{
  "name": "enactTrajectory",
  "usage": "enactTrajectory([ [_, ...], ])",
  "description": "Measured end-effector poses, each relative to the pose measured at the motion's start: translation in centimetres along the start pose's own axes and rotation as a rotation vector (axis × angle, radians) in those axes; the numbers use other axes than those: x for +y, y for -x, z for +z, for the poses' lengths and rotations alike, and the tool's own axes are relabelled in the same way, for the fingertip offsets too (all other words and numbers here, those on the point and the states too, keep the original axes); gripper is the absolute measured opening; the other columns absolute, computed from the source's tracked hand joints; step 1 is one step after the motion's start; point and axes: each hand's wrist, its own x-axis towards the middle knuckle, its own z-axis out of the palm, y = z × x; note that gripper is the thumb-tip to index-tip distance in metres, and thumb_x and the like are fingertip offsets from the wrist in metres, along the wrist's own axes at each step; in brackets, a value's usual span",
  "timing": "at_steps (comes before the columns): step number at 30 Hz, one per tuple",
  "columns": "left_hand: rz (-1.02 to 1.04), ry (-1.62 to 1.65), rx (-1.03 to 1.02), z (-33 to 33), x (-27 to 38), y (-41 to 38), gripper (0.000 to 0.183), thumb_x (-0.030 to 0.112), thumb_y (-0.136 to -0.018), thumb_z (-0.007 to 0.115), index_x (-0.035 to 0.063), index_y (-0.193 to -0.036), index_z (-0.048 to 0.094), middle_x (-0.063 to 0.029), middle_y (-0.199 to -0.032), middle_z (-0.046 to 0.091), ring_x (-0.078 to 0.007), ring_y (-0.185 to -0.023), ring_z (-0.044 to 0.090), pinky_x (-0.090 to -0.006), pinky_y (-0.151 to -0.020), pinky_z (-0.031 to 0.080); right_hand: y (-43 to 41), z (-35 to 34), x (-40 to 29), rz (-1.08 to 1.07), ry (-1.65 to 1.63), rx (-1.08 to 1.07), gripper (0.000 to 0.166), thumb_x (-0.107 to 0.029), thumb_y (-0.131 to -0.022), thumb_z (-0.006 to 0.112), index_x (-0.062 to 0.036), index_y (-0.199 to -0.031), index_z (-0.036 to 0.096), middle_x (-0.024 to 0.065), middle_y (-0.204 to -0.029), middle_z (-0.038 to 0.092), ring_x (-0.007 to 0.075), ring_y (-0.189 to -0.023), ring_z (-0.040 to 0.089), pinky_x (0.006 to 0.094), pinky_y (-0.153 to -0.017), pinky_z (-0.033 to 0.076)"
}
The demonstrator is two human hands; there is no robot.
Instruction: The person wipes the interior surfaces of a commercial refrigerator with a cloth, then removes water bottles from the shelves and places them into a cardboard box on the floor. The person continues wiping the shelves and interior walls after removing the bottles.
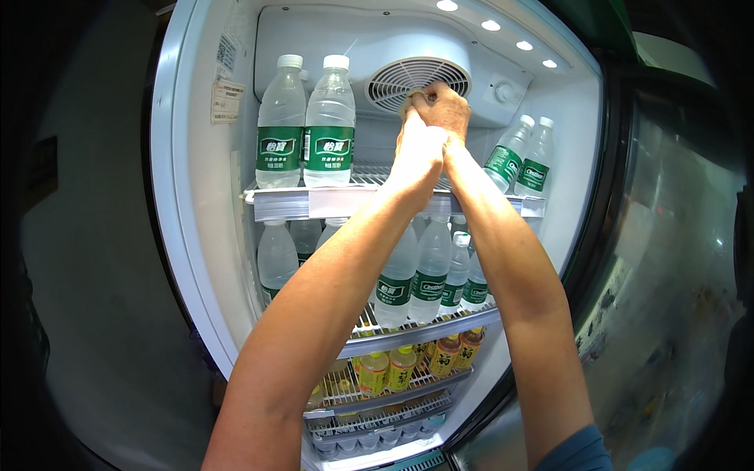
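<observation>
Both my hands are raised to the round slatted fan grille [392, 82] at the top of an upright drinks fridge. My right hand [447, 112] has its fingers bent around a small beige cloth [407, 105] against the grille's lower edge. My left hand [415, 138] is just below it, touching it at the wrist; its fingers reach up to the same cloth and are partly hidden, so its hold is unclear. Below the grille, the top wire shelf [371, 172] carries large water bottles [328, 126] on the left and two smaller ones [533, 159] on the right, one leaning.
More water bottles [432, 271] stand on the second shelf, with yellow-labelled drink bottles [402, 370] lower down. A temperature dial [504, 92] sits right of the grille. The glass door [665, 253] is swung out on the right. The left fridge wall [203, 176] bounds the space.
</observation>
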Motion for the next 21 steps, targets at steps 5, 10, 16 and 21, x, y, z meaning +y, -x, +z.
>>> enactTrajectory([
  [5, 0.046, -0.036, -0.018, -0.4, -0.4, -0.4, 0.077, 0.004, -0.081, 0.052, 0.0114, -0.157, 0.037, -0.0106, -0.11, 0.059, -0.02, -0.096, 0.053, -0.0354, -0.089, 0.046, 0.3, -0.3, -0.5, 0.122, -0.111, 0.042, 0.028, -0.029, -0.081, 0.073, -0.0036, -0.091, 0.077, 0.0206, -0.088, 0.076, 0.0396, -0.086, 0.074, 0.0461, -0.084, 0.058],
  [10, -0.022, -0.068, -0.044, -0.3, 0.2, 0.0, 0.072, 0.004, -0.08, 0.052, 0.0106, -0.152, 0.045, -0.0052, -0.092, 0.055, -0.0137, -0.08, 0.048, -0.0301, -0.072, 0.043, -0.2, -1.0, 0.9, 0.358, -0.114, 0.04, 0.024, -0.024, -0.08, 0.073, -0.0024, -0.089, 0.076, 0.024, -0.092, 0.075, 0.0424, -0.092, 0.074, 0.0468, -0.088, 0.058],
  [16, 0.033, -0.002, -0.066, -0.1, -1.3, -1.3, 0.075, 0.004, -0.077, 0.053, 0.0089, -0.151, 0.046, -0.0051, -0.091, 0.054, -0.0126, -0.077, 0.045, -0.0311, -0.063, 0.04, -0.2, -1.0, 2.1, 0.322, -0.143, 0.014, 0.027, -0.027, -0.079, 0.076, -0.003, -0.093, 0.076, 0.0233, -0.094, 0.076, 0.0421, -0.093, 0.074, 0.0463, -0.089, 0.057],
  [21, -0.099, -0.029, -0.023, -0.2, 0.9, 0.8, 0.083, 0.006, -0.074, 0.054, 0.0074, -0.155, 0.041, -0.0048, -0.086, 0.053, -0.013, -0.074, 0.043, -0.0302, -0.062, 0.039, 0.0, -0.8, 0.9, 0.177, -0.318, 0.233, 0.024, -0.025, -0.079, 0.075, -0.0035, -0.089, 0.076, 0.018, -0.084, 0.076, 0.0357, -0.082, 0.075, 0.0437, -0.079, 0.059],
])
